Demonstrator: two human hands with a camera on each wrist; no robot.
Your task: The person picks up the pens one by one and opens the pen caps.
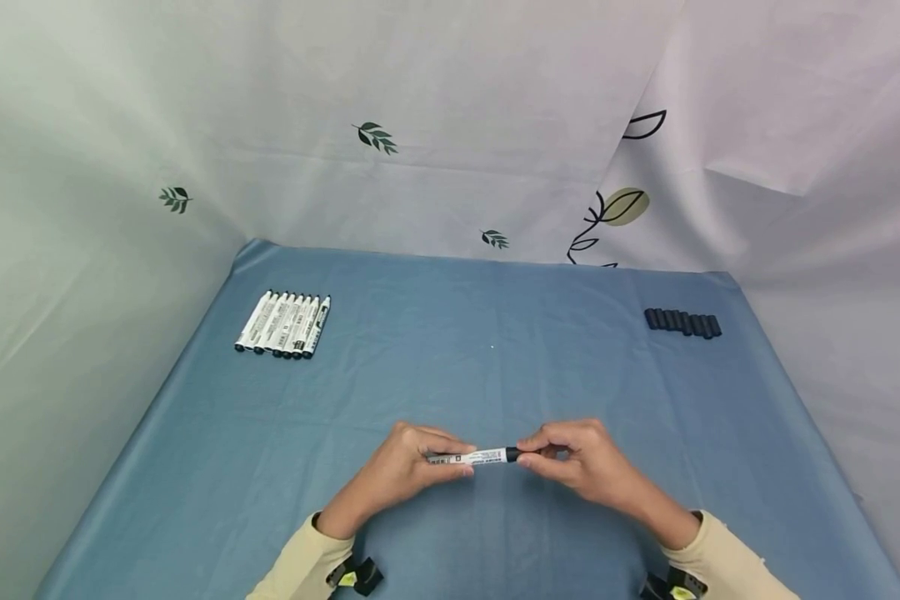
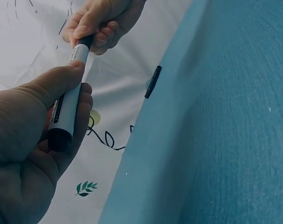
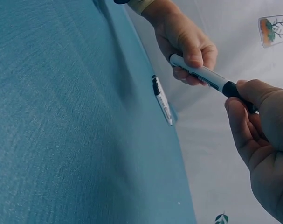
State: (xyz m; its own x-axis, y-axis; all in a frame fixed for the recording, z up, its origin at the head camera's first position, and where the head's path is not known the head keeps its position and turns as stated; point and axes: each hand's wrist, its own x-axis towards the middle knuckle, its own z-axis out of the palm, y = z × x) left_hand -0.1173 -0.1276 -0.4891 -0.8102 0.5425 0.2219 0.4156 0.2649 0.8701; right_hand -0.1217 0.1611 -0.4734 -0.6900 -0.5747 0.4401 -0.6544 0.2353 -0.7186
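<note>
A white marker (image 1: pixel 487 457) with a black cap (image 1: pixel 512 454) is held level above the table's near half. My left hand (image 1: pixel 412 458) grips its white barrel between thumb and fingers. At the other end, my right hand (image 1: pixel 581 458) pinches the black cap. The right wrist view shows the cap (image 3: pixel 232 89) against the end of the barrel (image 3: pixel 202 73), with its tip hidden by the right thumb and fingers. In the left wrist view the marker's black rear end (image 2: pixel 60 140) points toward the left palm.
On the table's far left lies a row of several white markers (image 1: pixel 283 325), their narrow dark tips pointing away. Several black caps (image 1: pixel 682 322) lie side by side at the far right. A blue cloth (image 1: pixel 450 358) covers the table, and pale patterned sheeting (image 1: pixel 450 192) hangs behind it.
</note>
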